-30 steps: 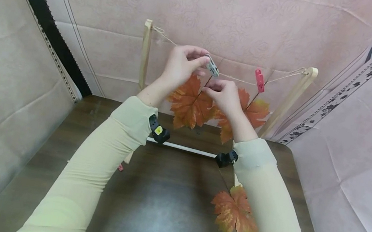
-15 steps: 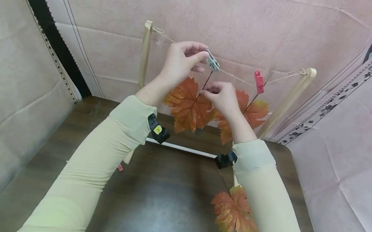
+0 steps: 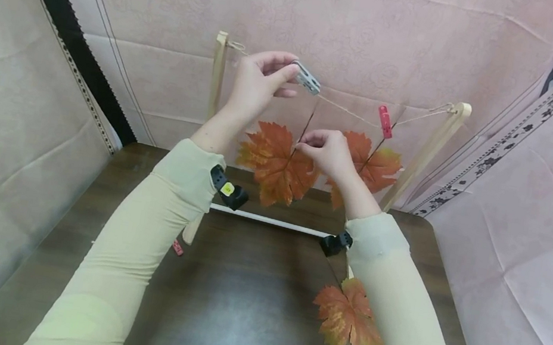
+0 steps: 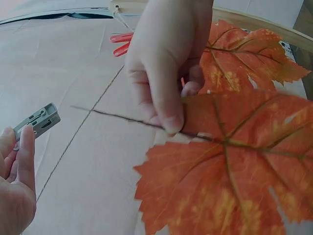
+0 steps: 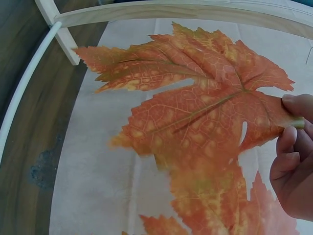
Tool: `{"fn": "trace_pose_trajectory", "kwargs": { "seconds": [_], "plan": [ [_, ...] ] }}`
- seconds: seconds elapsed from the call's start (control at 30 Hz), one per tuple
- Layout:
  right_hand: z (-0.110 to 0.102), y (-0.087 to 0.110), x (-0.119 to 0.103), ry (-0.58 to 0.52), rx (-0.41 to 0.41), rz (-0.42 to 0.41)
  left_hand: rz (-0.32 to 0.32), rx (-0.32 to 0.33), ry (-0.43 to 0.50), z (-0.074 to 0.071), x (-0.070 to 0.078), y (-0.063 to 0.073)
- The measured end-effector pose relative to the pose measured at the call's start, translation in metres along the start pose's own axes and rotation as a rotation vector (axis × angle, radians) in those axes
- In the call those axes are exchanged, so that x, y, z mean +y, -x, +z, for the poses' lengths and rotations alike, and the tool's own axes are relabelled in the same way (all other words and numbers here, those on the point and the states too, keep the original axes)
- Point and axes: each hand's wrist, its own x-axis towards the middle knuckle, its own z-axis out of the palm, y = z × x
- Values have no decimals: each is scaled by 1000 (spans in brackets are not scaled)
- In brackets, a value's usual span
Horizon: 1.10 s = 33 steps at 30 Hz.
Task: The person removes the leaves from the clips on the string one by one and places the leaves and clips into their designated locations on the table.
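Observation:
My left hand [image 3: 260, 82] pinches a grey clothespin [image 3: 306, 78] close to the string [image 3: 346, 110]. In the left wrist view the clothespin [image 4: 38, 120] stands apart from the string, to its left. My right hand [image 3: 327, 151] pinches the dark stem of an orange maple-like leaf [image 3: 282, 167] between thumb and fingers. The stem's upper end [image 4: 105, 113] crosses the string in the left wrist view. To the right, a red clothespin [image 3: 385, 121] on the string holds a second leaf [image 3: 380, 168], which the held leaf partly overlaps in the right wrist view.
The string runs between two wooden posts [image 3: 216, 78] [image 3: 429, 151] joined low by a white rod [image 3: 274, 221]. A third leaf [image 3: 352, 317] lies on the dark table [image 3: 233, 310] by my right forearm. A pinkish-red clothespin [image 3: 177, 248] lies near the left post's foot.
My left hand has moved up and left with the grey clothespin, away from the leaf's stem. My right hand has sunk slightly with the leaf.

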Motion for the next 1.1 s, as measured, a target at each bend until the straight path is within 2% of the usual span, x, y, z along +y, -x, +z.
{"fn": "trace_pose_trajectory", "kwargs": {
  "seconds": [0.2,0.43,0.7,1.0,1.1],
  "plan": [
    [0,9,6,13,-41,17,-40,16,-52,-15,-4,5],
    [-3,21,18,3,-73,36,-62,-3,-12,-35,-14,15],
    [-7,32,35,30,-152,18,-79,-39,-121,-65,-27,34],
    [-14,42,48,33,-222,4,-174,-30,-37,-93,-45,51],
    [-18,46,51,16,-235,12,-186,-47,-57,-101,-53,58]
  ]
}}
